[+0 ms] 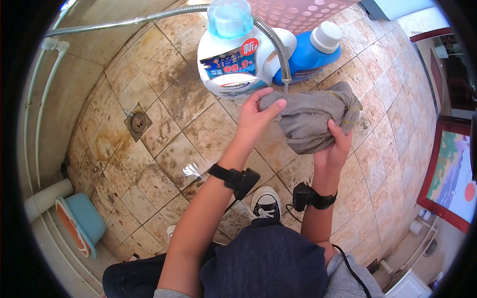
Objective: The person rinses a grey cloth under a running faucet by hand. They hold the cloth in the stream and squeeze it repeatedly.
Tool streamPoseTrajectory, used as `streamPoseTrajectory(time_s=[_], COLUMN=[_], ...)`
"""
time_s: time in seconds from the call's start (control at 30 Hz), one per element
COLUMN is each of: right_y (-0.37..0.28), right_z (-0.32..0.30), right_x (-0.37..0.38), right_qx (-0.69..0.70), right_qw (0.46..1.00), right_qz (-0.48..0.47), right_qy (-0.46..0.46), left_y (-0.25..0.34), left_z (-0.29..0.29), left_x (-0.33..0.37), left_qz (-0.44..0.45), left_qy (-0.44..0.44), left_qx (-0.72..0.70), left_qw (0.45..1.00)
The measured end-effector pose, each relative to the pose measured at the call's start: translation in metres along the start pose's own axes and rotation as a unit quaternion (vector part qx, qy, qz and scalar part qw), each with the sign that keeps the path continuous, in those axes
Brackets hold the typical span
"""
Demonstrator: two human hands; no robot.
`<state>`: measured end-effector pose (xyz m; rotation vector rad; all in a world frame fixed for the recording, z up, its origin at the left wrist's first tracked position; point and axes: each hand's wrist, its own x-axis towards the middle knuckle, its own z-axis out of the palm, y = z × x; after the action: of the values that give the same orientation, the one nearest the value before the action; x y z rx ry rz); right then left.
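A bunched grey cloth (pixel 313 119) is held up over the tiled floor between my two hands. My left hand (pixel 259 113) pinches its left end, with the thumb on top. From below, my right hand (pixel 335 145) grips its right side, the thumb over the front and the other fingers hidden behind the fabric. The flexible metal hose (pixel 279 47) ends just above the cloth near my left fingers, and a thin stream of water runs from it onto the fabric.
Beyond my hands stand a white detergent jug (pixel 228 59) and a blue bottle (pixel 308 57) with a white cap. Behind them is a pink perforated basket (pixel 303 12). A floor drain (pixel 138 121) lies left; blue basins (pixel 82 223) lean near a wall pipe. My shoe (pixel 266 201) is below.
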<state>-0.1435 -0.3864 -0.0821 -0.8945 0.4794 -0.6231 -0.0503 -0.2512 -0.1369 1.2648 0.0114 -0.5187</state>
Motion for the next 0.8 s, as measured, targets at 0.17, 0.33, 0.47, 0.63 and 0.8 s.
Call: streamPoseTrajectory(time_s=[0.17, 0.33, 0.47, 0.63, 0.8], right_y=[-0.008, -0.01, -0.006, 0.017, 0.046], right_z=[0.0, 0.001, 0.013, 0.026, 0.047], right_x=[-0.002, 0.002, 0.0, 0.01, 0.005], right_qx=[0.032, 0.039, 0.044, 0.024, 0.02], right_qw=[0.999, 0.999, 0.999, 0.999, 0.999], right_qz=[-0.017, -0.024, 0.002, 0.014, 0.023], right_qy=[0.021, 0.025, -0.016, -0.024, -0.035], left_y=[-0.021, -0.007, -0.015, -0.001, 0.008], left_z=[-0.018, -0.005, 0.022, 0.022, 0.012], left_x=[0.022, 0.015, 0.002, -0.006, -0.005], left_qz=[-0.035, -0.134, -0.019, -0.028, -0.004], left_qy=[-0.009, -0.007, -0.14, -0.072, 0.017], left_qx=[0.062, -0.012, 0.023, -0.058, 0.011], left_qw=[0.997, 0.991, 0.99, 0.995, 1.0])
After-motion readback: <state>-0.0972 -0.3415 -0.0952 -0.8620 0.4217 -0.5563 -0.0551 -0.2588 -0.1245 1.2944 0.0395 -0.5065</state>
